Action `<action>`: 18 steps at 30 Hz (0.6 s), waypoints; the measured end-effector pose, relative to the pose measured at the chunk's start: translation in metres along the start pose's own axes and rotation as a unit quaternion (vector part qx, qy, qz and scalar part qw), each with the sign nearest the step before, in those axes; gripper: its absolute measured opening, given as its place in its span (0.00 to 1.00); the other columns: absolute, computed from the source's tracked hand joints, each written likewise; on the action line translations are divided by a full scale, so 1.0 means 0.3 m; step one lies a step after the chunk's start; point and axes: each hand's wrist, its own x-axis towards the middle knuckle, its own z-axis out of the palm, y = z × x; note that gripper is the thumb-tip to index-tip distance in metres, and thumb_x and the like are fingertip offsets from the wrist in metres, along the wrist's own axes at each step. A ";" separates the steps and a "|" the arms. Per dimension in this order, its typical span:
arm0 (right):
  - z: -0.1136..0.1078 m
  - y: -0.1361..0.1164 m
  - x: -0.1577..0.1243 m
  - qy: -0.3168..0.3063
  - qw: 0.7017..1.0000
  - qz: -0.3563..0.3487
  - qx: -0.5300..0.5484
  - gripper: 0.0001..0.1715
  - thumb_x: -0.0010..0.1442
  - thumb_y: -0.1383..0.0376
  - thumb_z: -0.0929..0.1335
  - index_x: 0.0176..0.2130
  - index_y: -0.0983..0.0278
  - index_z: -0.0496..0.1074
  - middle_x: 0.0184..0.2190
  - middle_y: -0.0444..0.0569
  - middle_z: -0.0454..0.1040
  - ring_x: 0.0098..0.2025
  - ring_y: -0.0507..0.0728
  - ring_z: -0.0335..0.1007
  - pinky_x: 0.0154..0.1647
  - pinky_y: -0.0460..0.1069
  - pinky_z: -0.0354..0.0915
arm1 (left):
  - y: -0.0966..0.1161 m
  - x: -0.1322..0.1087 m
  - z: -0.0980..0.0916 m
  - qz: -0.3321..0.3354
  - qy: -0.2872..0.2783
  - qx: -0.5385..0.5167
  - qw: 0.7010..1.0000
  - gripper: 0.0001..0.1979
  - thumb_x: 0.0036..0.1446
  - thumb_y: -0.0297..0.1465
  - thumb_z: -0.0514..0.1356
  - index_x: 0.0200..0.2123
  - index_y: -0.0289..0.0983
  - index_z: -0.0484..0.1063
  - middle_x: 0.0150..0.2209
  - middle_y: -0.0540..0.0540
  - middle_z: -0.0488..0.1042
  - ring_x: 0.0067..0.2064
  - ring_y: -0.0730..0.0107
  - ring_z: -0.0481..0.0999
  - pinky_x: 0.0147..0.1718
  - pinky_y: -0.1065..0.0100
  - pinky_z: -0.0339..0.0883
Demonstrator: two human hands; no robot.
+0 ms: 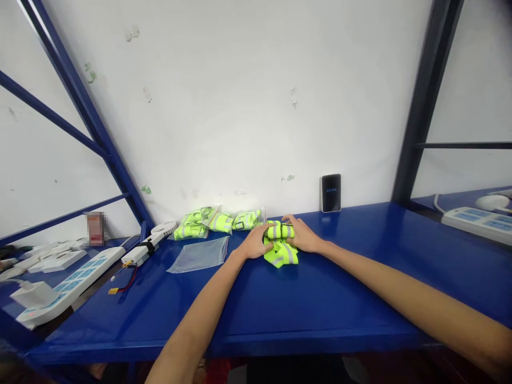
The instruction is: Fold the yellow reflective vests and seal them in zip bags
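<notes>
A neon-yellow reflective vest (280, 255) with silver-grey stripes lies bunched on the blue table, its far part rolled or folded into a bundle and its near part loose. My left hand (255, 242) grips the bundle's left side, fingers curled around it. On the right side, my right hand (303, 234) closes on the same bundle, thumb toward me. Left of my left hand lies a flat clear plastic bag (200, 255). Behind it, several bagged neon-yellow vests (194, 223) rest against the wall.
A small black-screened clock (331, 193) stands by the wall. To the left are a white fan (164, 228), a white pack with a yellow connector (138, 253) and a power strip (74, 285). Another power strip (478, 217) sits beyond the right-hand post (418, 106).
</notes>
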 end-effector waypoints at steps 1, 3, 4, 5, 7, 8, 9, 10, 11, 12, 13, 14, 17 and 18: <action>-0.003 0.006 0.008 0.014 1.000 0.018 0.017 0.32 0.47 0.69 0.67 0.53 0.64 0.61 0.43 0.52 0.71 0.44 0.61 0.64 0.43 0.52 0.62 | -0.001 0.025 -0.003 -0.006 0.001 -0.006 1.000 0.32 0.49 0.30 0.61 0.58 0.34 0.62 0.58 0.36 0.68 0.57 0.52 0.68 0.57 0.54 0.59; -0.024 0.018 0.016 0.035 0.996 0.045 0.074 0.25 0.48 0.68 0.67 0.48 0.65 0.66 0.40 0.50 0.72 0.41 0.59 0.67 0.41 0.52 0.63 | 0.018 0.071 -0.017 -0.014 0.009 -0.018 1.000 0.26 0.52 0.32 0.60 0.55 0.34 0.66 0.53 0.38 0.73 0.52 0.54 0.72 0.54 0.56 0.63; -0.039 0.021 0.016 0.039 0.991 0.052 0.117 0.21 0.49 0.67 0.67 0.45 0.65 0.68 0.39 0.49 0.73 0.40 0.58 0.68 0.41 0.51 0.64 | 0.038 0.089 -0.028 -0.015 0.017 -0.021 1.000 0.23 0.53 0.35 0.60 0.53 0.34 0.68 0.51 0.39 0.74 0.51 0.55 0.73 0.52 0.57 0.64; -0.056 0.021 0.014 0.039 0.983 0.057 0.168 0.18 0.49 0.67 0.67 0.43 0.66 0.69 0.38 0.48 0.74 0.39 0.58 0.68 0.41 0.51 0.64 | 0.063 0.102 -0.041 -0.012 0.027 -0.023 0.999 0.22 0.55 0.37 0.59 0.51 0.34 0.69 0.50 0.40 0.75 0.50 0.56 0.73 0.52 0.58 0.64; -0.087 0.009 0.003 0.028 0.959 0.066 0.274 0.15 0.49 0.65 0.68 0.40 0.67 0.71 0.35 0.48 0.75 0.37 0.58 0.70 0.40 0.51 0.66 | 0.122 0.106 -0.071 0.000 0.046 -0.034 0.998 0.21 0.57 0.43 0.57 0.49 0.35 0.71 0.50 0.41 0.74 0.51 0.56 0.72 0.52 0.59 0.63; -0.098 -0.004 -0.005 0.022 0.944 0.073 0.322 0.15 0.49 0.64 0.68 0.39 0.67 0.71 0.34 0.48 0.75 0.37 0.58 0.70 0.40 0.52 0.67 | 0.150 0.097 -0.084 0.003 0.049 -0.051 0.997 0.22 0.60 0.44 0.55 0.49 0.35 0.71 0.50 0.41 0.74 0.51 0.56 0.72 0.52 0.59 0.64; -0.105 -0.023 -0.014 0.017 0.927 0.080 0.367 0.15 0.50 0.63 0.69 0.39 0.67 0.71 0.34 0.49 0.75 0.37 0.59 0.71 0.40 0.52 0.68 | 0.175 0.081 -0.094 0.003 0.051 -0.076 0.996 0.23 0.62 0.45 0.51 0.50 0.36 0.71 0.51 0.41 0.74 0.51 0.56 0.72 0.52 0.59 0.64; -0.108 -0.045 -0.022 0.014 0.909 0.088 0.407 0.16 0.50 0.62 0.70 0.40 0.67 0.72 0.35 0.50 0.76 0.38 0.60 0.72 0.40 0.52 0.68 | 0.193 0.060 -0.099 0.001 0.055 -0.104 0.993 0.24 0.64 0.45 0.48 0.52 0.36 0.69 0.52 0.41 0.73 0.52 0.56 0.71 0.53 0.59 0.64; -0.108 -0.070 -0.031 0.012 0.891 0.094 0.445 0.18 0.51 0.62 0.70 0.42 0.66 0.71 0.36 0.51 0.76 0.39 0.60 0.73 0.42 0.53 0.69 | 0.205 0.035 -0.099 -0.003 0.062 -0.130 0.990 0.25 0.65 0.45 0.45 0.55 0.36 0.67 0.53 0.41 0.72 0.54 0.56 0.70 0.54 0.58 0.62; -0.105 -0.097 -0.039 0.011 0.872 0.100 0.480 0.21 0.52 0.62 0.69 0.46 0.65 0.70 0.39 0.51 0.76 0.40 0.61 0.73 0.44 0.53 0.69 | 0.210 0.008 -0.095 -0.006 0.072 -0.150 0.986 0.26 0.66 0.45 0.44 0.59 0.37 0.63 0.56 0.40 0.70 0.58 0.56 0.67 0.57 0.58 0.60; -0.100 -0.124 -0.047 0.009 0.854 0.111 0.509 0.25 0.53 0.63 0.69 0.51 0.63 0.67 0.40 0.51 0.76 0.41 0.60 0.74 0.45 0.53 0.69 | 0.209 -0.018 -0.087 -0.007 0.082 -0.160 0.984 0.27 0.66 0.45 0.45 0.62 0.37 0.58 0.59 0.40 0.67 0.61 0.56 0.63 0.60 0.57 0.56; -0.095 -0.149 -0.054 0.006 0.837 0.125 0.532 0.30 0.54 0.63 0.68 0.56 0.60 0.63 0.41 0.49 0.76 0.42 0.60 0.74 0.46 0.53 0.69 | 0.203 -0.043 -0.077 -0.006 0.090 -0.159 0.983 0.30 0.65 0.46 0.47 0.65 0.37 0.51 0.62 0.39 0.63 0.65 0.55 0.58 0.63 0.56 0.51; -0.076 -0.198 -0.070 -0.016 0.815 0.159 0.557 0.38 0.59 0.61 0.65 0.64 0.50 0.47 0.42 0.46 0.76 0.41 0.58 0.75 0.45 0.54 0.70 | 0.174 -0.093 -0.056 -0.006 0.107 -0.109 0.988 0.45 0.59 0.47 0.56 0.69 0.37 0.34 0.67 0.36 0.50 0.69 0.52 0.47 0.65 0.52 0.44; -0.069 -0.204 -0.074 -0.024 0.815 0.162 0.556 0.37 0.60 0.60 0.64 0.64 0.48 0.46 0.42 0.45 0.75 0.41 0.58 0.75 0.44 0.54 0.70 | 0.167 -0.100 -0.056 -0.009 0.121 -0.086 0.989 0.48 0.58 0.46 0.58 0.69 0.37 0.30 0.68 0.35 0.47 0.69 0.51 0.46 0.65 0.51 0.45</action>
